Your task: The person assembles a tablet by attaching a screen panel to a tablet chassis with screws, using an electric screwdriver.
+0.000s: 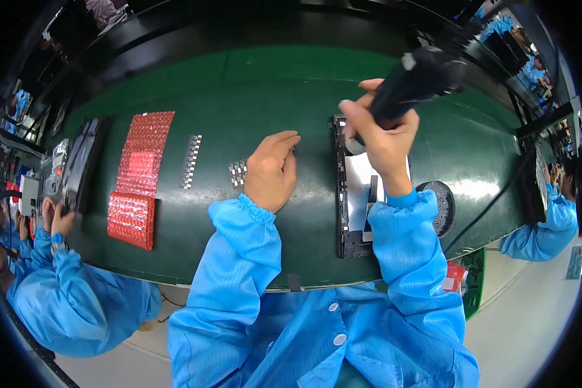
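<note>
your right hand [385, 139] grips the black power tool [415, 81] over the dark frame [344, 194] at centre right; your left hand [271, 169] rests loosely curled beside small metal pieces [237, 172]; fastening looks underway, unfinished.

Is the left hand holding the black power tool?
No, the right hand grips the black power tool above the dark frame, while the left hand rests on the green belt.

We see a black electric screwdriver [415, 79], tilted, tip down on a dark rectangular frame w/ pale panel [352, 194] lying flat on the green belt; small metal parts [238, 172] clustered just left.
</note>
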`<state>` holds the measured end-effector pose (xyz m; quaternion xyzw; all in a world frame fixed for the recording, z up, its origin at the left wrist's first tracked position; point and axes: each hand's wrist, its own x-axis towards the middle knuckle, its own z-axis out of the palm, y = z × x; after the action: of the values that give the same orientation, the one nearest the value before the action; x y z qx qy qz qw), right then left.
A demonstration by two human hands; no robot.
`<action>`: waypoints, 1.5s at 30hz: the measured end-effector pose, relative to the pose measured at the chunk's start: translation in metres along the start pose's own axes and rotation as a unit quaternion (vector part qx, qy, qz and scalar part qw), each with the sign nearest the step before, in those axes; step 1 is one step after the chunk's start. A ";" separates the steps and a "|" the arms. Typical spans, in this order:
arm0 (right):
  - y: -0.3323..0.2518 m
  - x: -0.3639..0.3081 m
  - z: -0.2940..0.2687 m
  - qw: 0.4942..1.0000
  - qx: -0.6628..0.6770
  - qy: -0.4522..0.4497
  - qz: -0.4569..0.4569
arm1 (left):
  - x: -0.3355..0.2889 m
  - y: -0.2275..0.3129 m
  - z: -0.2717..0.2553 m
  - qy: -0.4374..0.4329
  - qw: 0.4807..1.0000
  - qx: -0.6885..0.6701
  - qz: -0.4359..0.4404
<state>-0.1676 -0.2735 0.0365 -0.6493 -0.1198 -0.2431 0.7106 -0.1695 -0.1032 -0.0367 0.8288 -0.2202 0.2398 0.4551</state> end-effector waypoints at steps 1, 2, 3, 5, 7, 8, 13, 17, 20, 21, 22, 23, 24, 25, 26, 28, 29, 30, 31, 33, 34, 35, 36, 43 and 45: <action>-0.008 0.002 -0.007 0.999 0.029 0.012 -0.019 | 0.002 0.003 -0.001 0.008 1.000 0.007 0.013; -0.016 0.004 -0.018 0.997 0.067 0.000 -0.033 | 0.003 0.005 -0.002 0.006 1.000 0.008 0.020; -0.020 0.006 -0.029 0.994 0.097 -0.026 -0.052 | 0.004 0.007 -0.001 -0.004 1.000 0.019 0.020; -0.032 0.005 -0.046 0.994 0.096 -0.009 -0.056 | 0.005 0.016 0.000 -0.017 0.999 0.032 0.030; -0.039 0.000 -0.066 0.999 0.033 -0.002 -0.032 | -0.008 0.032 0.007 -0.070 0.989 0.019 0.133; -0.042 -0.002 -0.074 0.999 0.031 0.001 -0.017 | -0.018 0.047 0.008 -0.134 0.979 -0.001 0.155; -0.058 -0.004 -0.106 0.997 0.068 0.023 -0.001 | -0.073 0.100 0.017 -0.273 0.928 -0.025 0.253; -0.053 -0.009 -0.126 0.996 0.085 0.026 -0.018 | -0.058 0.081 0.027 -0.245 0.936 0.034 0.249; -0.047 -0.019 -0.128 0.994 0.106 0.002 0.031 | -0.021 0.062 0.037 -0.243 0.940 0.060 0.230; -0.044 -0.022 -0.124 0.991 0.125 0.005 0.041 | -0.006 0.054 0.042 -0.241 0.943 0.078 0.215; -0.042 -0.024 -0.124 0.988 0.139 -0.012 0.063 | 0.012 0.046 0.047 -0.246 0.945 0.099 0.191; -0.040 -0.025 -0.124 0.984 0.152 -0.030 0.085 | 0.030 0.035 0.051 -0.251 0.946 0.119 0.165; -0.040 -0.027 -0.122 0.981 0.158 -0.048 0.099 | 0.049 0.023 0.056 -0.228 0.946 0.157 0.170; -0.038 -0.029 -0.121 0.978 0.162 -0.065 0.113 | 0.067 0.006 0.062 -0.204 0.944 0.192 0.177; -0.040 -0.030 -0.117 0.975 0.164 -0.080 0.125 | 0.085 -0.014 0.066 -0.184 0.944 0.202 0.187; -0.041 -0.033 -0.108 0.967 0.186 -0.093 0.145 | 0.117 -0.045 0.061 -0.177 0.946 0.215 0.166; -0.036 -0.036 -0.109 0.964 0.195 -0.091 0.157 | 0.132 -0.056 0.067 -0.196 0.948 0.207 0.140; -0.034 -0.038 -0.108 0.963 0.200 -0.099 0.154 | 0.142 -0.068 0.066 -0.193 0.949 0.207 0.137; -0.033 -0.038 -0.106 0.961 0.203 -0.108 0.152 | 0.149 -0.076 0.063 -0.190 0.950 0.207 0.134; -0.028 -0.043 -0.105 0.964 0.200 -0.107 0.141 | 0.160 -0.084 0.061 -0.261 0.929 0.251 0.079; -0.029 -0.043 -0.103 0.963 0.207 -0.111 0.130 | 0.163 -0.088 0.058 -0.245 0.932 0.257 0.067; -0.030 -0.043 -0.103 0.963 0.213 -0.117 0.118 | 0.164 -0.098 0.056 -0.229 0.936 0.262 0.054; -0.029 -0.043 -0.104 0.964 0.199 -0.131 0.122 | 0.165 -0.128 0.053 -0.224 0.946 0.234 0.033; -0.025 -0.045 -0.095 0.984 0.122 -0.114 0.063 | 0.179 -0.054 0.106 -0.267 0.915 0.226 0.200; -0.018 -0.044 -0.095 0.990 0.089 -0.111 0.022 | 0.179 0.001 0.140 -0.314 0.906 0.222 0.175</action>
<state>-0.2281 -0.3594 0.0186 -0.6089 -0.2047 -0.1428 0.7529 -0.0013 -0.2506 0.0048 0.8889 -0.4343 0.0855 0.1178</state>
